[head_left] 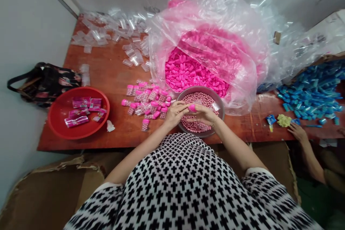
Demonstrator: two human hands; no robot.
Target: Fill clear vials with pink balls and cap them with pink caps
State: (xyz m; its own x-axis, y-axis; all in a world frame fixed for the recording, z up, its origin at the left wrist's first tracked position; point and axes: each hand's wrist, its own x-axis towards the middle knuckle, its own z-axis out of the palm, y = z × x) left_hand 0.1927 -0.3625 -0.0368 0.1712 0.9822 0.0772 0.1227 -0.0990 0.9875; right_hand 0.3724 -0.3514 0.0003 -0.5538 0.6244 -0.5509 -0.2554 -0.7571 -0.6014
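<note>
Both of my hands meet over a grey bowl [221,116] filled with small pink beads [198,128]. My right hand [206,115] grips a bright pink cap [192,107] with its thumb and fingers. Close against the cap, my left hand [175,114] has its fingers closed together; what they hold is hidden. To the left of the bowl lies a pile of clear, bead-filled tubes with pink caps [152,104]. Behind the bowl, a large clear plastic bag [242,90] opens onto many loose pink caps [185,72].
A red basin [60,124] with several shiny pink packets [81,102] stands left, beside a dark floral bag [45,82]. Empty clear tubes [132,54] lie at the back. At right, another person's hand [298,132] is near yellow pieces [284,120] and blue caps [309,97].
</note>
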